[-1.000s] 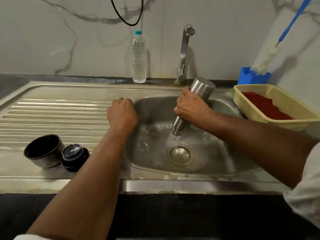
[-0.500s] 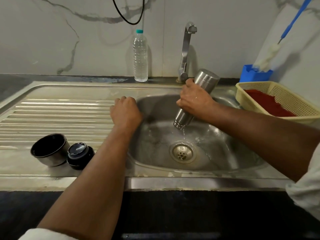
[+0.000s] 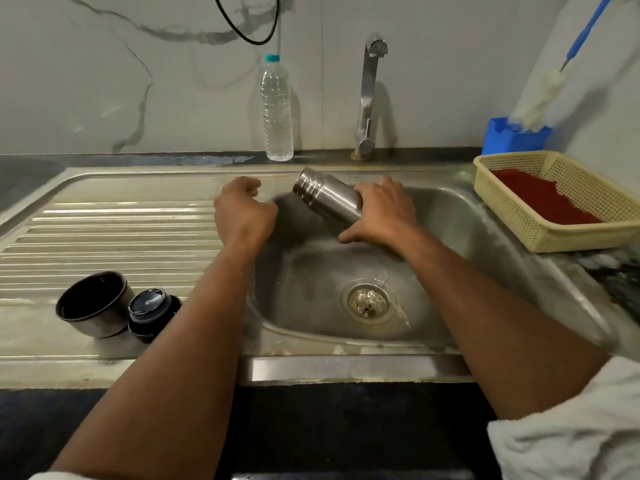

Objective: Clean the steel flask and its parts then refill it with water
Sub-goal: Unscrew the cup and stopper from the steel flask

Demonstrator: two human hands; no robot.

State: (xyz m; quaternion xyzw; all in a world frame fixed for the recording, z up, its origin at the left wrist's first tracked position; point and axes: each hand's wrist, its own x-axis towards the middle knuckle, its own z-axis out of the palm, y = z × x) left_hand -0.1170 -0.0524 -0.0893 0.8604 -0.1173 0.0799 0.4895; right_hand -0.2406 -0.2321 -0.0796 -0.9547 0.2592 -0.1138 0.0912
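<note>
My right hand (image 3: 379,211) grips the steel flask (image 3: 325,195) over the sink basin (image 3: 311,271). The flask lies tilted, its threaded open mouth pointing up and to the left. My left hand (image 3: 242,213) hovers at the basin's left rim, fingers curled and holding nothing, a short gap from the flask's mouth. On the draining board at the front left stand the flask's steel cup (image 3: 93,304), open side up, and next to it the black stopper (image 3: 152,311). The tap (image 3: 369,98) stands behind the basin with no water running.
A clear plastic water bottle (image 3: 277,109) stands at the wall left of the tap. A yellow basket (image 3: 519,233) holding a red cloth (image 3: 543,200) sits at the right. Behind it a blue holder (image 3: 516,136) carries a long-handled brush (image 3: 540,98). The drain (image 3: 367,301) is wet.
The flask was held mouth down, pouring water into the basin. It has swung up, so its mouth now points up and left. My left hand has barely moved.
</note>
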